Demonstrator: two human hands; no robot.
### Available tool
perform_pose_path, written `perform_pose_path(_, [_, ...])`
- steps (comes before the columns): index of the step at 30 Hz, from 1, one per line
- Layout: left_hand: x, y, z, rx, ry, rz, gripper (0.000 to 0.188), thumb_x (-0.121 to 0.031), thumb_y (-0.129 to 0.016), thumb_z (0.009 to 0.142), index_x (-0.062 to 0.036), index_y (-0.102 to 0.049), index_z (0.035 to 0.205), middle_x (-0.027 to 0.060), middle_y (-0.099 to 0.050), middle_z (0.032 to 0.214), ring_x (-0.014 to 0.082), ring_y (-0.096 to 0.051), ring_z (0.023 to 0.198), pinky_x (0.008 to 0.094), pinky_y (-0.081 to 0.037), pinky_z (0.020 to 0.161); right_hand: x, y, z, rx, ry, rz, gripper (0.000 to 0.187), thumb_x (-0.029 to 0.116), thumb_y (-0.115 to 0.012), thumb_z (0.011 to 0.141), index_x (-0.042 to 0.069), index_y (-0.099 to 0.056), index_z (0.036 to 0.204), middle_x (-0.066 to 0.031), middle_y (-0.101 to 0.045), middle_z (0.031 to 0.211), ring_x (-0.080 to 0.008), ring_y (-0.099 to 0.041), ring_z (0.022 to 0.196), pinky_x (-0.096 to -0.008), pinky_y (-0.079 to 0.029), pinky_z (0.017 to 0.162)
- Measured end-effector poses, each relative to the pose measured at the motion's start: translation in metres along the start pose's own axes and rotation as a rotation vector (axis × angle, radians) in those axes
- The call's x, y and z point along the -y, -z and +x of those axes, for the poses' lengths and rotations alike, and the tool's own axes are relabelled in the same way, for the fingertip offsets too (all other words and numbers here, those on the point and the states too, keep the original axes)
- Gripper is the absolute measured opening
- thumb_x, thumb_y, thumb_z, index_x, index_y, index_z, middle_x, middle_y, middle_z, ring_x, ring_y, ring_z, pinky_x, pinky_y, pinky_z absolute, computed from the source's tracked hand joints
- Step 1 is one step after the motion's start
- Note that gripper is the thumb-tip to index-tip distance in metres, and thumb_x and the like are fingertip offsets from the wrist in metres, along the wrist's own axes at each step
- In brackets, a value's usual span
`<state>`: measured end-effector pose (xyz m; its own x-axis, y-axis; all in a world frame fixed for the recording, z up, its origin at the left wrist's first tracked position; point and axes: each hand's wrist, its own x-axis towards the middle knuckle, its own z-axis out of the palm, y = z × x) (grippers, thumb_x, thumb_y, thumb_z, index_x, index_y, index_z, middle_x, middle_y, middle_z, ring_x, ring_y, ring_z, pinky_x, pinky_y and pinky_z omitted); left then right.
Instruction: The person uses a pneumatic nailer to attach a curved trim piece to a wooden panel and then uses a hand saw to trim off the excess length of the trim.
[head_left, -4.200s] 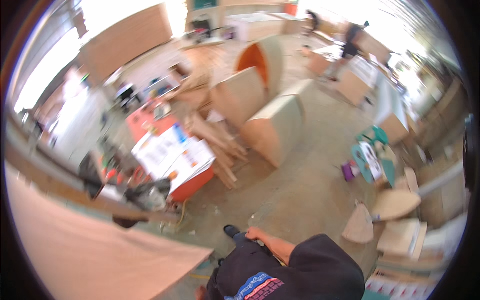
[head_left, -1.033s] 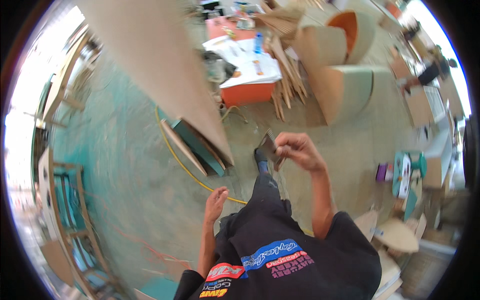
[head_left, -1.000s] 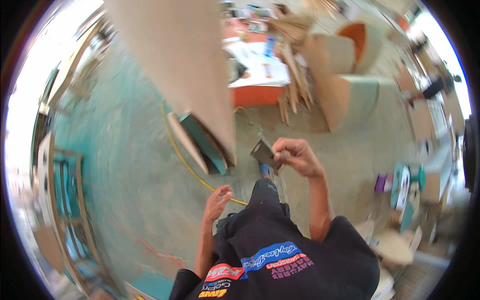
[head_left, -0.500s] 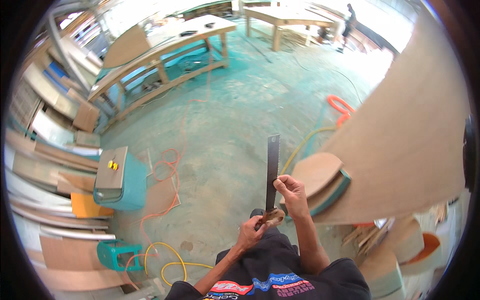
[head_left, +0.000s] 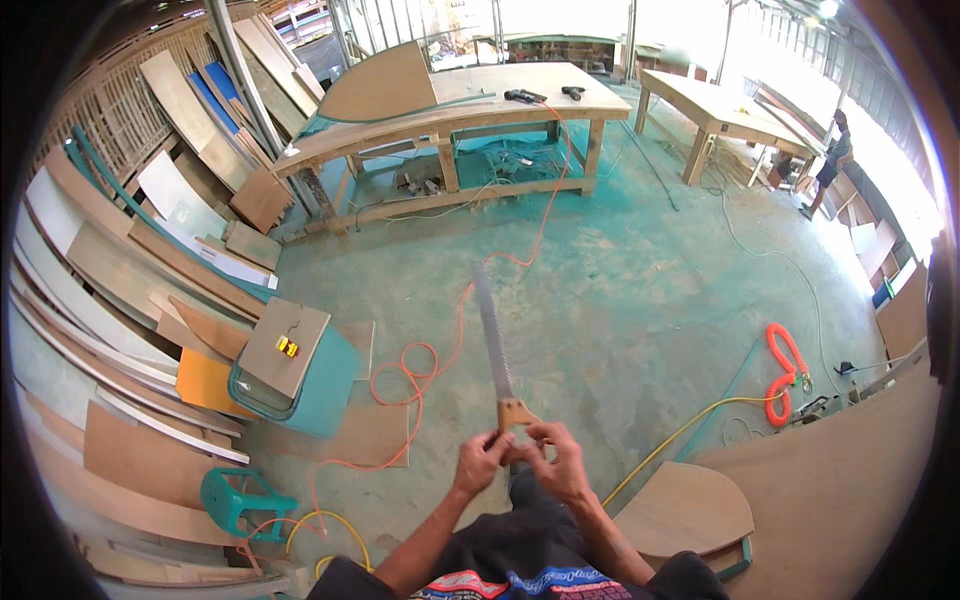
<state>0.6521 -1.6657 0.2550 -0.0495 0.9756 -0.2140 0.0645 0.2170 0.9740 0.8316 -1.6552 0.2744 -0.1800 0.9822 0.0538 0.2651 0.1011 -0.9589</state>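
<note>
- The left hand (head_left: 480, 462) is closed on the near end of a long grey steel saw blade with a pale wooden handle (head_left: 497, 355); the right hand (head_left: 560, 462) is wrapped around the same handle from the other side.
- The saw is held out in front of the body, above the green-dusted concrete floor (head_left: 640, 290), its blade pointing up and away.
- The blade is judged thin, stiff along its length yet springy sideways, light, and sharp at the toothed edge; the wooden handle is the safe place to take hold.
- An orange power cable (head_left: 425, 365) is looped on the floor just beyond the blade.
- A teal box topped with a plywood sheet (head_left: 295, 365) is seen to the left, a green plastic stool (head_left: 240, 500) nearer.
- A long wooden worktop (head_left: 450, 110) stands well beyond.
- A rounded plywood panel (head_left: 685, 510) lies close at the right and could obstruct a swing.
</note>
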Motion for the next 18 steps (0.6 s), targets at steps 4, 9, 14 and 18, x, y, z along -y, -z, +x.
perform_pose_path(4, [-0.060, 0.036, 0.116, -0.136, 0.041, 0.057, 0.038, -0.031, -0.072, 0.096, 0.0037, -0.068, 0.082, 0.0007, -0.062, 0.068, 0.0060, -0.056, 0.064, 0.0274, -0.046, 0.055, 0.028, -0.013, 0.110, 0.063, 0.292, -0.356, 0.060, 0.023, -0.079, 0.083, 0.003, -0.055, 0.134, -0.0180, -0.065, 0.118, -0.0352, -0.062, 0.115, -0.0463, -0.042, 0.108])
perform_pose_path(9, [-0.091, 0.046, 0.233, -0.314, 0.032, 0.214, 0.040, -0.034, -0.076, 0.092, 0.0046, -0.070, 0.081, 0.0063, -0.066, 0.063, 0.0114, -0.062, 0.061, 0.0323, -0.049, 0.056, 0.009, -0.033, 0.271, 0.330, 0.203, -0.456, 0.049, 0.020, -0.071, 0.081, -0.002, -0.054, 0.120, -0.0208, -0.066, 0.115, -0.0366, -0.062, 0.115, -0.0492, -0.041, 0.107])
perform_pose_path(14, [-0.071, 0.069, 0.365, -0.425, 0.016, 0.384, 0.043, -0.042, -0.076, 0.090, 0.0006, -0.073, 0.086, 0.0128, -0.073, 0.073, 0.0244, -0.071, 0.066, 0.0384, -0.053, 0.065, -0.034, -0.074, 0.417, 0.416, 0.027, -0.307, 0.036, 0.017, -0.067, 0.085, 0.000, -0.052, 0.113, -0.0247, -0.068, 0.090, -0.0472, -0.067, 0.087, -0.0519, -0.051, 0.080])
perform_pose_path(18, [-0.077, 0.122, 0.499, -0.238, -0.018, 0.283, 0.042, -0.043, -0.075, 0.091, -0.0015, -0.075, 0.090, 0.0124, -0.074, 0.078, 0.0292, -0.072, 0.073, 0.0398, -0.054, 0.069, -0.087, -0.115, 0.532, 0.227, -0.193, -0.098, 0.032, 0.025, -0.067, 0.092, 0.000, -0.057, 0.108, -0.0262, -0.066, 0.084, -0.0459, -0.065, 0.078, -0.0486, -0.050, 0.068])
